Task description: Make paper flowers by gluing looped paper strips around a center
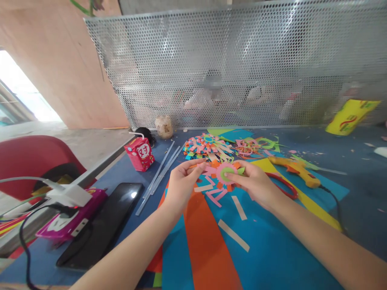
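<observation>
- The paper flower (225, 173), a pink disc with a green ring at its middle and orange and pink strips fringing it, is the landmark: it hangs just above the blue sheet (266, 249), between the two hands.
- The right hand (256, 183) lies to the right of the paper flower and grips its right edge, thumb on top and fingers (242, 174) pinched beneath; a green leaf tip shows at the pinch.
- The left hand (181, 183) lies to the left of the flower, thumb and forefinger closed on a thin pale strip that runs toward the flower's left rim; whether the fingertips touch the disc itself cannot be told.
- Both hands are about equally near; the flower has no long axis, but its loose pink strips trail down and left from it.
- Just behind the flower lies a multicoloured paper rosette (205, 146), near but apart from it.
- To the flower's right, past the right hand, red-handled scissors (284, 186) and a yellow glue gun (296, 169) lie on a yellow sheet, the gun's cord trailing toward the person.
- To its left lie clear glue sticks (160, 173), a red drink carton (139, 154) and a dark phone (102, 225).
- Below the flower, the orange strip (205, 241) and blue sheet carry only a few pale cut strips (234, 235); that is the freest ground.
</observation>
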A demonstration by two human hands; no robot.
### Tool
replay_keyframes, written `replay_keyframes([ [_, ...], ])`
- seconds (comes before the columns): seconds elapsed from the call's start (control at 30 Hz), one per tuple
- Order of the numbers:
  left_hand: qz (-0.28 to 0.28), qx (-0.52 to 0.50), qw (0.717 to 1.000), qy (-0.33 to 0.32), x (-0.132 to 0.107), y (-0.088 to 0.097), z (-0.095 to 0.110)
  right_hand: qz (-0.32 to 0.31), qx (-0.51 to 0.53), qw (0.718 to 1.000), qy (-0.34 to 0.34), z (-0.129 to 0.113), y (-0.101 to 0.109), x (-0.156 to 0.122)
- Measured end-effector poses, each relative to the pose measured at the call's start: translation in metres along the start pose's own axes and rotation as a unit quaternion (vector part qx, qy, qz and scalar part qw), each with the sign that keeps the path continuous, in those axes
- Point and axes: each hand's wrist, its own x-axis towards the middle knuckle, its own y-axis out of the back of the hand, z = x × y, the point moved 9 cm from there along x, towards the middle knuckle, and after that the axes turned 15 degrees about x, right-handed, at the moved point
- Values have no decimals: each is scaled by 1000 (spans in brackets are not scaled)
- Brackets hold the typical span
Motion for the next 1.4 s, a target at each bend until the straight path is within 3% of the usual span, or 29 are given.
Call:
replay_keyframes([
  [0.4,-2,-26,1000,-14,-1,-1,6,2,-7,1000,-12,-6,-4,-2],
  [0.5,-5,-98,995,-12,1,1,8,14,-35,999,16,-13,-2,-1],
  [0.6,-8,-140,988,61,4,1,-5,-14,-50,994,92,-28,-5,-2],
  [0.67,-43,-135,982,122,3,-7,-17,-45,-97,980,169,-43,-11,-7],
  [0.73,-119,-122,974,150,-1,-22,-22,-87,-148,960,222,-54,-18,-13],
  [0.87,-237,-93,960,115,-13,-43,-17,-181,-176,943,216,-53,-31,-21],
  [0.97,-248,-75,962,90,-15,-44,-15,-201,-148,950,186,-49,-33,-21],
  [1.07,-228,-80,966,95,-12,-41,-17,-183,-102,965,159,-51,-27,-16],
  [1.13,-210,-95,967,105,-10,-39,-20,-146,-134,966,164,-58,-14,-11],
  [1.2,-190,-113,969,112,-8,-37,-22,-64,-238,951,187,-69,12,-4],
  [1.27,-175,-125,970,114,-7,-35,-22,44,-389,901,188,-75,50,2],
  [1.33,-165,-132,971,108,-7,-34,-22,159,-540,820,107,-68,99,6],
  [1.4,-159,-133,973,100,-6,-32,-20,249,-568,783,43,-59,146,3],
])
